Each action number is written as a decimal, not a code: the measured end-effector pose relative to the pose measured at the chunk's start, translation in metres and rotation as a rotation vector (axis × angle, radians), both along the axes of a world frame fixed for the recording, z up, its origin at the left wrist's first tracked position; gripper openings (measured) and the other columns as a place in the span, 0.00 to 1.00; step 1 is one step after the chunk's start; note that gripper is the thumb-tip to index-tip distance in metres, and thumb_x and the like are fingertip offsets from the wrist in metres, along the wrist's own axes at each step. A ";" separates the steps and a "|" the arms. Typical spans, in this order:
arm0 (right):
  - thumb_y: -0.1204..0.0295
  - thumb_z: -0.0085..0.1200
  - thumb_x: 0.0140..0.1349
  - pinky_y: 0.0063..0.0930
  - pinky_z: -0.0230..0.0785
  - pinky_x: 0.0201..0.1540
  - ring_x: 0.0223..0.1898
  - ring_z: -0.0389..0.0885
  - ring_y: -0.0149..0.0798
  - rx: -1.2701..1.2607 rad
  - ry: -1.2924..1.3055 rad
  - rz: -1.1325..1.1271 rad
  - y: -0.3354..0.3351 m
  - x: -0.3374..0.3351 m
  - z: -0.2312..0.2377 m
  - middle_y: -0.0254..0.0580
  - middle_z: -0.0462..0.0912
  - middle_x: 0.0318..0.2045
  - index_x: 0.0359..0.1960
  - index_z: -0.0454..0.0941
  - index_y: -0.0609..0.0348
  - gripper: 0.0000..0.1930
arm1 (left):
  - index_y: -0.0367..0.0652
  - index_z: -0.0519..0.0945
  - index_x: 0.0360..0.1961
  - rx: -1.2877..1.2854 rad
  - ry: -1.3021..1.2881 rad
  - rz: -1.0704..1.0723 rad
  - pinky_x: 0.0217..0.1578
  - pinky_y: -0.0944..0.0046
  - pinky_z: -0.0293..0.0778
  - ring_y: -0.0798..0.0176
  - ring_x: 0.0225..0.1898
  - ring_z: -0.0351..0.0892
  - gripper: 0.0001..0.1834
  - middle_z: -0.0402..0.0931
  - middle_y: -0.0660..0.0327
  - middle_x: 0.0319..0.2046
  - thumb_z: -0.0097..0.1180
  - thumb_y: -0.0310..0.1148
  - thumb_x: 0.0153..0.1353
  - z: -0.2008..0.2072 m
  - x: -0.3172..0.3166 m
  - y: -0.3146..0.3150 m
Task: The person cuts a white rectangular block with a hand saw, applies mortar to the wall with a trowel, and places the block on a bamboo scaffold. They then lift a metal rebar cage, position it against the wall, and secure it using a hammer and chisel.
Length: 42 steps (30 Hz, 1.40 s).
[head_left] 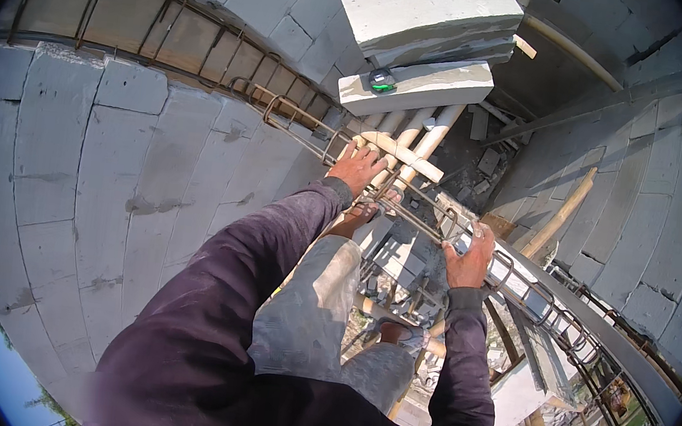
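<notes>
A long rebar cage [416, 219], steel bars with rectangular stirrups, runs slantwise before me from the wall top on the left toward the lower right. My left hand [356, 168] is closed over the cage near its left part, right beside a short crosswise bamboo piece [405, 155]; the fingertips are partly hidden. Farther right, my right hand [470, 257] grips the cage, thumb on the near side and fingers over the top. Beyond my left hand, a black and green tape measure [382, 80] lies on a pale lightweight block [422, 88].
A larger block [431, 13] is stacked behind. Bamboo poles [433, 139] support the blocks. Block walls stand left [119, 162] and right [637, 196]; another rebar cage [160, 28] lies in the left wall's channel. My feet stand on bamboo scaffolding [376, 310] high above rubble.
</notes>
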State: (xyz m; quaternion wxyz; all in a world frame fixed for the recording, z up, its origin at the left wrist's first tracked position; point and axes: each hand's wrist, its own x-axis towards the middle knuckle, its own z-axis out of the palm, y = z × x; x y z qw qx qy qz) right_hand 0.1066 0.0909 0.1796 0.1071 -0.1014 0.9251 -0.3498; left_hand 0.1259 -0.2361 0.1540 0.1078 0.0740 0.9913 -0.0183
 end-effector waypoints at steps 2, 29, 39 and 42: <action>0.67 0.74 0.44 0.49 0.56 0.66 0.63 0.64 0.57 0.131 -0.011 0.178 -0.034 -0.012 -0.005 0.55 0.67 0.60 0.63 0.67 0.61 0.42 | 0.49 0.70 0.57 0.045 0.010 0.010 0.67 0.39 0.55 0.55 0.58 0.69 0.23 0.71 0.59 0.47 0.54 0.29 0.59 -0.002 0.001 0.000; 0.70 0.69 0.39 0.48 0.60 0.54 0.55 0.70 0.50 0.522 0.116 0.401 -0.077 -0.011 -0.052 0.46 0.73 0.50 0.60 0.66 0.56 0.41 | 0.38 0.74 0.57 0.460 -0.130 0.959 0.60 0.47 0.68 0.36 0.61 0.65 0.31 0.67 0.40 0.55 0.60 0.26 0.47 0.017 0.345 0.041; 0.66 0.73 0.42 0.51 0.60 0.54 0.57 0.69 0.49 0.607 0.101 0.429 -0.076 -0.007 -0.048 0.46 0.72 0.50 0.61 0.64 0.55 0.42 | 0.39 0.73 0.55 0.596 -0.147 1.229 0.55 0.48 0.73 0.35 0.54 0.73 0.29 0.70 0.39 0.52 0.60 0.26 0.47 -0.013 0.401 0.060; 0.65 0.73 0.43 0.51 0.61 0.54 0.57 0.69 0.48 0.657 0.092 0.432 -0.078 -0.005 -0.038 0.45 0.72 0.51 0.62 0.63 0.54 0.43 | 0.40 0.77 0.47 0.690 -0.216 1.219 0.48 0.48 0.76 0.39 0.47 0.78 0.21 0.76 0.42 0.42 0.62 0.31 0.50 -0.024 0.414 0.068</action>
